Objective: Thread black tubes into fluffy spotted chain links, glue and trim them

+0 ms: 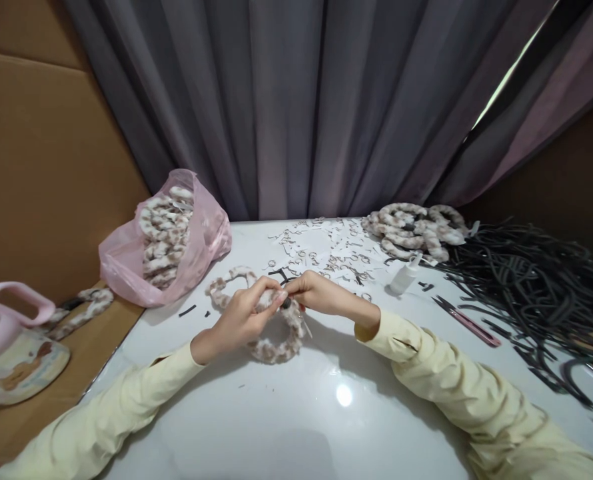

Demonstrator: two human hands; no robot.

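Two bare hands are meeting at the far edge of a fuzzy ring (275, 352), brown and white, above the near part of a white table (216, 430); whether the ring's lower curve is touching the tabletop is hard to make out. Fingers are covering part of this edge, so the exact grip is partly hiding. The left hand (239, 312) is pinching the plush, thumb and fingers closing together on it. The right hand (321, 293) is meeting it from the other side, its fingertips bunching on the ring beside a dark joint (286, 303); its lower fingers are curling out of sight.

Just beyond the ring, to its left, a fuzzy loop (217, 297) is passing behind the left hand, and whether it is joining the ring cannot be told. Farther left of the ring, a pink bag (211, 233) is holding more fuzzy pieces, its folds concealing some, and a pale mug (29, 373) is running out of view. Beyond the ring, small paper scraps (321, 241) are lying scattered. Right of the ring, a white bottle (404, 277) and a pink-handled tool (471, 325) are lying near a heap of black strips (536, 280), which the right border is cutting off.
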